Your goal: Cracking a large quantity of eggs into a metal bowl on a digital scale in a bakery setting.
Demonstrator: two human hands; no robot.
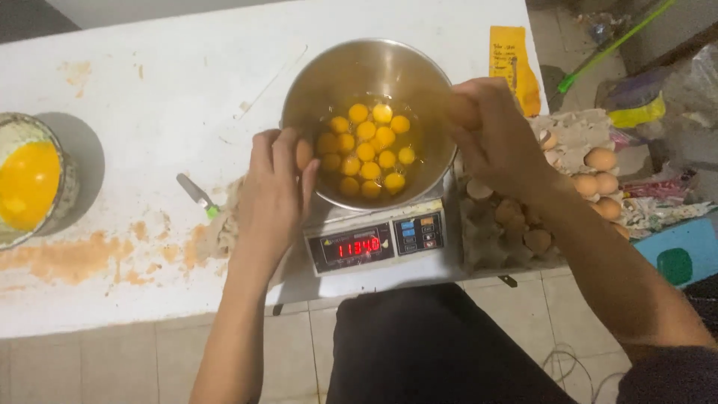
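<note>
Head view, stained white table (149, 67), steel bowl (351, 67) on scale (374, 243), tiled floor (97, 359)

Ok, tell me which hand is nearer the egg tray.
Right. The right hand holds an egg at the steel bowl's rim, just beside the egg tray; the left hand is across the bowl.

Light falls from overhead, bright on the white table (149, 82), dimmer toward the floor at the bottom. The small bowl of beaten egg (30, 183) casts a soft shadow to its right. Glare washes the steel mixing bowl's (351, 71) inner wall, and the scale's red display (359, 247) glows. Edges bend slightly; detail is soft throughout.
</note>
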